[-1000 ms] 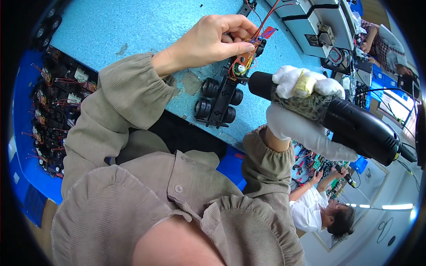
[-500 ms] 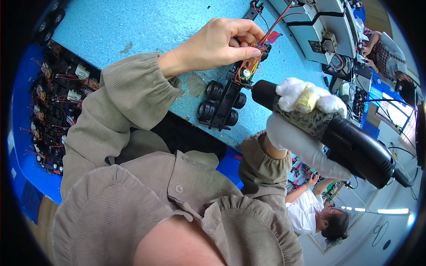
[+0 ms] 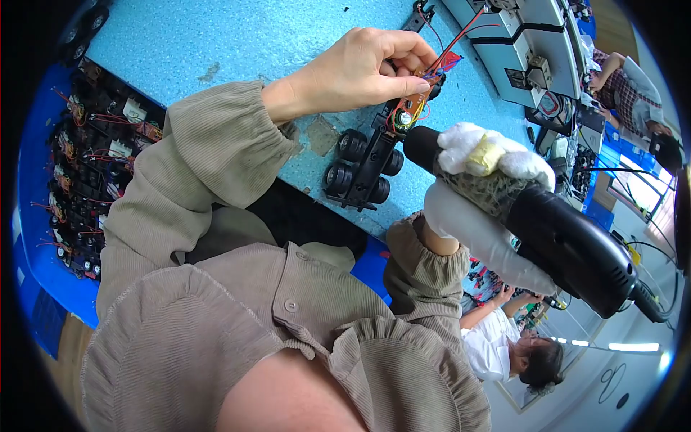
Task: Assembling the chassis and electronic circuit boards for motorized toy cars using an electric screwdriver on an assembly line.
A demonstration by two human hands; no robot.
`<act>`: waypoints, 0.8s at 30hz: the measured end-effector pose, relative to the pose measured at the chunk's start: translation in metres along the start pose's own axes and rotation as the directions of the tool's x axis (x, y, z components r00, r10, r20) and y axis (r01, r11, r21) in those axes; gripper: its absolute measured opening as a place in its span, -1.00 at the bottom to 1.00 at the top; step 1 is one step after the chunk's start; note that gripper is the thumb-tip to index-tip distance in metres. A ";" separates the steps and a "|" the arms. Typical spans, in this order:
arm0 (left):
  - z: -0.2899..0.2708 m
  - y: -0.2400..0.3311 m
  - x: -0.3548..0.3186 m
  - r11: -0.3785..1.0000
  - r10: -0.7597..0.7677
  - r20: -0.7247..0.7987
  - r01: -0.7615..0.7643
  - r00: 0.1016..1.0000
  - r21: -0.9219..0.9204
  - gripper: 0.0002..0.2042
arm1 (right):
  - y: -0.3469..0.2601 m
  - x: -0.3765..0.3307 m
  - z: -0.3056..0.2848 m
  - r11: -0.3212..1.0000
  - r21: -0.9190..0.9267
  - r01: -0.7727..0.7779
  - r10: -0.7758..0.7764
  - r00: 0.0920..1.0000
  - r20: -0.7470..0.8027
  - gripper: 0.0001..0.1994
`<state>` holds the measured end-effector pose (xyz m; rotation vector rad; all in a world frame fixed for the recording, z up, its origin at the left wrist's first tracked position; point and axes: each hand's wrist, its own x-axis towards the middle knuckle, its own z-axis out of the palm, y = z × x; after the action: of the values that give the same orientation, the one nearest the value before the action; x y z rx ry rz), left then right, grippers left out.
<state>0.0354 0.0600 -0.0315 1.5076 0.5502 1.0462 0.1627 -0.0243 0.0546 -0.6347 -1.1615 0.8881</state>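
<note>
On the blue speckled table (image 3: 237, 36) lies a black toy vehicle chassis (image 3: 368, 169) with thick black wheels. An orange-brown circuit board (image 3: 407, 105) with red, yellow and blue wires is on its upper part. My left hand (image 3: 353, 75) pinches the board between thumb and fingers. My right hand (image 3: 475, 227), in a white glove, grips a black electric screwdriver (image 3: 576, 245) wrapped with mesh, white padding and yellow tape. The screwdriver's nose is beside the chassis, just below the board. Its bit is hidden, so I cannot tell whether it touches a screw.
A blue bin (image 3: 36, 252) full of wired chassis (image 3: 90, 180) stands at the left. More wheels (image 3: 90, 29) show at the upper left. Pale equipment boxes (image 3: 497, 61) stand at the upper right. One person (image 3: 493, 345) sits at lower right, another (image 3: 622, 97) farther off.
The screwdriver has shifted slightly left toward the chassis and its rear end has dipped. Its thin bit, visible earlier, is now hidden. My left hand keeps its pinch on the board.
</note>
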 end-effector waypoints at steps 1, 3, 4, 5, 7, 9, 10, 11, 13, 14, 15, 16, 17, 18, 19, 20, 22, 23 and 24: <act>0.000 0.001 0.000 1.000 0.001 -0.001 -0.001 1.000 -0.001 -0.76 | 0.002 0.002 0.000 0.999 -0.027 0.025 -0.024 0.999 0.024 0.02; -0.002 0.003 0.000 1.000 -0.030 0.040 0.030 0.999 -0.001 -0.75 | 0.008 0.006 -0.001 0.994 -0.080 0.075 -0.070 0.995 0.074 0.02; -0.003 0.003 0.000 0.999 -0.046 0.059 0.046 0.997 0.001 -0.75 | 0.009 0.007 -0.001 0.994 -0.080 0.074 -0.068 0.995 0.076 0.02; -0.003 0.003 -0.001 0.999 -0.046 0.056 0.046 0.997 0.000 -0.75 | 0.010 0.009 -0.003 0.998 -0.051 0.026 -0.022 0.997 0.072 0.00; -0.002 0.001 -0.002 0.998 -0.058 0.056 0.060 0.997 -0.031 -0.75 | 0.012 0.011 -0.004 0.997 0.005 -0.072 0.071 0.995 0.065 -0.05; -0.002 0.002 -0.003 0.997 -0.064 0.054 0.067 0.996 -0.047 -0.74 | 0.016 0.016 -0.002 0.997 0.018 -0.069 0.067 0.995 0.079 -0.05; -0.003 0.003 -0.004 0.993 -0.071 0.032 0.073 0.997 -0.088 -0.75 | 0.018 0.019 -0.001 0.997 0.032 -0.064 0.061 0.994 0.091 -0.06; -0.003 0.004 -0.006 0.989 -0.079 0.010 0.079 0.997 -0.129 -0.75 | 0.019 0.021 0.000 0.997 0.047 -0.061 0.056 0.993 0.103 -0.06; -0.002 0.007 -0.011 0.982 -0.091 -0.013 0.087 0.996 -0.168 -0.75 | 0.021 0.024 0.000 0.996 0.060 -0.072 0.065 0.991 0.114 -0.05; 0.000 0.010 -0.015 0.965 -0.177 -0.057 0.162 0.983 -0.206 -0.74 | 0.021 0.025 0.000 0.995 0.064 -0.079 0.071 0.990 0.121 -0.03; 0.002 0.014 -0.020 0.940 -0.264 -0.096 0.234 0.960 -0.248 -0.74 | 0.020 0.026 0.000 0.994 0.069 -0.086 0.077 0.989 0.128 -0.02; 0.004 0.016 -0.023 0.908 -0.350 -0.131 0.301 0.928 -0.291 -0.73 | 0.020 0.027 -0.001 0.993 0.073 -0.094 0.083 0.987 0.135 0.00; 0.005 0.018 -0.027 0.906 -0.355 -0.130 0.307 0.926 -0.290 -0.73 | 0.020 0.027 -0.001 0.991 0.084 -0.105 0.092 0.986 0.142 0.01; 0.006 0.020 -0.031 0.877 -0.392 -0.130 0.327 0.911 -0.352 -0.73 | 0.021 0.027 -0.002 0.989 0.095 -0.116 0.101 0.984 0.149 0.03; 0.006 0.022 -0.035 0.843 -0.428 -0.128 0.344 0.894 -0.413 -0.72 | 0.021 0.027 -0.003 0.986 0.105 -0.126 0.109 0.982 0.157 0.04; 0.007 0.023 -0.037 0.804 -0.464 -0.124 0.359 0.877 -0.473 -0.71 | 0.022 0.027 -0.004 0.984 0.114 -0.138 0.118 0.979 0.165 0.06; 0.013 0.022 -0.040 0.832 -0.407 -0.130 0.308 0.904 -0.461 -0.71 | 0.022 0.027 -0.005 0.978 0.133 -0.160 0.135 0.974 0.182 0.09; 0.015 0.021 -0.041 0.858 -0.343 -0.137 0.250 0.929 -0.449 -0.71 | 0.022 0.027 -0.006 0.975 0.142 -0.171 0.143 0.971 0.192 0.11; 0.017 0.020 -0.042 0.880 -0.277 -0.143 0.191 0.950 -0.435 -0.71 | 0.022 0.026 -0.007 0.974 0.143 -0.174 0.145 0.971 0.191 0.11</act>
<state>0.0253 0.0125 -0.0242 0.9378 0.5910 1.0514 0.1672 0.0093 0.0478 -0.5309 -1.1970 1.1830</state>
